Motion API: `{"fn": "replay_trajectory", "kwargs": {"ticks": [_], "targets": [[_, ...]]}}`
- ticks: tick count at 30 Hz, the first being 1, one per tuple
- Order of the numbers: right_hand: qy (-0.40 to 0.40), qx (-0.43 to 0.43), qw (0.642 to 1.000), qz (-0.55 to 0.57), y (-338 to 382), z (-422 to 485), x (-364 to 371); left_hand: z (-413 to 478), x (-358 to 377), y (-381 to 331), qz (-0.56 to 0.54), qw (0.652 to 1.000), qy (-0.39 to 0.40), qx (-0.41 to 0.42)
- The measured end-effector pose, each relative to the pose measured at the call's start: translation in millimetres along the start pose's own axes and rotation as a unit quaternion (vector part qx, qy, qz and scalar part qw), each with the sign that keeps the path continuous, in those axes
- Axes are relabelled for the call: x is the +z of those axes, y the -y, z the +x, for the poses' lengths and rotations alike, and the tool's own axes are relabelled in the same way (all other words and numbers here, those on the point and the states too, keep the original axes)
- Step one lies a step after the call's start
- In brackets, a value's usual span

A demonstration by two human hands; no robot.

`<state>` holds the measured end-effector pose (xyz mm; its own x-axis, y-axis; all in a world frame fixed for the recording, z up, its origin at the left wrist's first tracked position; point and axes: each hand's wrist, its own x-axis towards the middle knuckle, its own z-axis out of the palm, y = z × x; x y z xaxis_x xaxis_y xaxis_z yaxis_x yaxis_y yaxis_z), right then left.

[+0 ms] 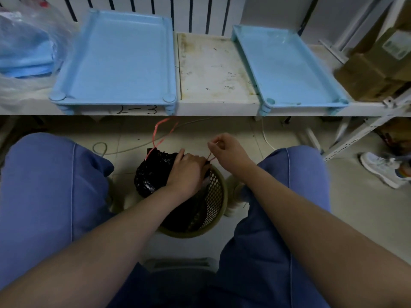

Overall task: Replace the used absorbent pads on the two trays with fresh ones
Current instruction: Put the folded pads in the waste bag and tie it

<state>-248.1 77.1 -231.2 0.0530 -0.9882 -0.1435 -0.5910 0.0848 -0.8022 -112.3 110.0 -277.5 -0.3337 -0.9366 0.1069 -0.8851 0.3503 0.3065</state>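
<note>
Between your knees, down on the floor, the black bag [151, 172] sits in the mesh basket [216, 196]. Your left hand [189, 172] has its fingers curled over the gathered neck of the bag, clamped on the plastic. Your right hand [226, 150] pinches the thin red drawstring [155, 133] between thumb and forefinger, the other fingers tucked in. Up on the shelf [211, 65], the 2 blue trays, left tray [120, 56] and right tray [289, 70], both look bare. The used pads are probably in that bag, though you cannot see inside it. The fresh pads [24, 56] lie stacked in clear plastic at the far left of the shelf. Watch the string: it is thin, and a hard tug could snap it or tear the bag's hem. If your left grip loosens, the neck may reopen. Pulling sideways could also tip the light basket.
</note>
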Motion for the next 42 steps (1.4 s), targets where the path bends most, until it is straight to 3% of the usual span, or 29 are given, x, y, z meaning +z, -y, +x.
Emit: {"fn": "replay_trajectory", "kwargs": {"ticks": [6, 10, 14, 18, 23, 33, 35, 39, 42], "targets": [[-0.083, 0.082, 0.979, 0.168, -5.1, 7.2, -9.9, -9.2, -0.5, 26.8, 0.03, 0.998, 0.036, -0.047], [0.0, 0.143, 0.943, 0.301, 0.3, 3.7, -12.1, -10.4, -2.0, 34.1, 0.023, 0.996, 0.039, -0.077], [0.097, 0.163, 0.959, 0.213, -7.9, -2.2, 9.1, -6.0, -6.2, 31.3, 0.014, 0.995, 0.047, -0.087], [0.072, 0.145, 0.963, 0.216, -2.6, -6.8, 32.1, -5.3, -5.6, 27.5, 0.018, 0.997, 0.044, -0.064], [0.051, 0.203, 0.899, 0.386, 1.6, 1.8, 32.3, -7.1, -0.5, 35.4, 0.048, 0.997, 0.056, -0.032], [0.014, 0.227, 0.833, 0.505, 3.1, 7.0, 26.9, -19.4, 6.8, 52.0, 0.055, 0.996, 0.051, -0.04], [0.046, 0.226, 0.842, 0.487, 6.0, 5.6, 26.7, -19.6, 9.7, 51.9, 0.044, 0.996, 0.042, -0.06], [0.143, 0.198, 0.905, 0.349, 6.7, -5.7, 39.0, -17.1, 8.1, 46.8, 0.015, 0.997, 0.016, -0.074], [0.112, 0.164, 0.93, 0.31, 4.7, -8.4, 49.5, -17.4, 5.6, 42.0, 0.009, 0.999, 0.002, -0.05]]}}
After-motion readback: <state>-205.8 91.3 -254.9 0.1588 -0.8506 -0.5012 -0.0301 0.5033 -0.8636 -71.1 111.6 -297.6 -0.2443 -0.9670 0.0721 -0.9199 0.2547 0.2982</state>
